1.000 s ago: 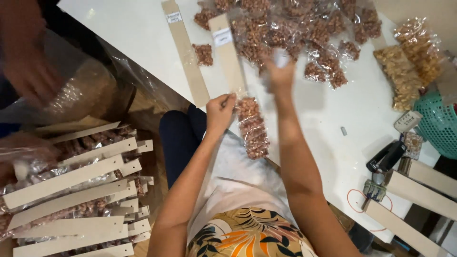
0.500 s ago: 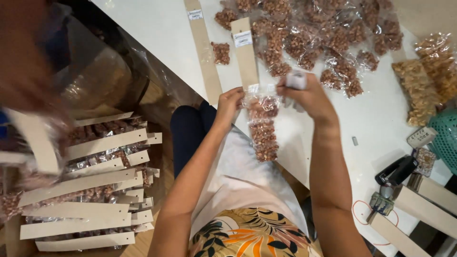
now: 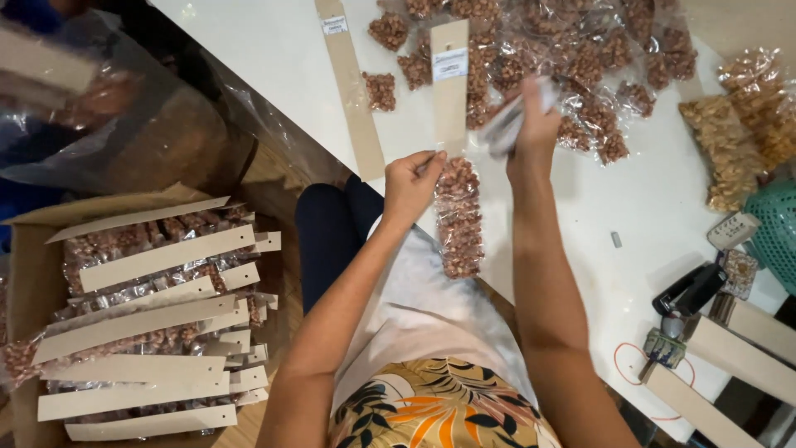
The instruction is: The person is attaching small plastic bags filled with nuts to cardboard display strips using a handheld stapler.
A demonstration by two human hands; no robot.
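Observation:
My left hand [image 3: 409, 184] pinches the lower end of a tan cardboard strip [image 3: 449, 83] where a clear packet of brown nuts [image 3: 458, 216] hangs from it over the edge of the white table [image 3: 249, 58]. My right hand [image 3: 531, 124] is raised a little to the right, closed around a blurred grey and white object [image 3: 504, 124] that I cannot identify. Beyond the hands lies a heap of small nut packets [image 3: 580, 58].
A second cardboard strip [image 3: 352, 91] lies left of the first. A cardboard box [image 3: 33, 274] of finished strips stands on the floor at left. At right are paler snack packets [image 3: 738, 124], a black stapler [image 3: 688, 290], a teal basket [image 3: 775, 232] and more strips [image 3: 738, 357].
Both hands drew back from the heap toward the table edge. The left hand went from resting open on the strip to pinching its end; the right hand came back holding the grey-white object.

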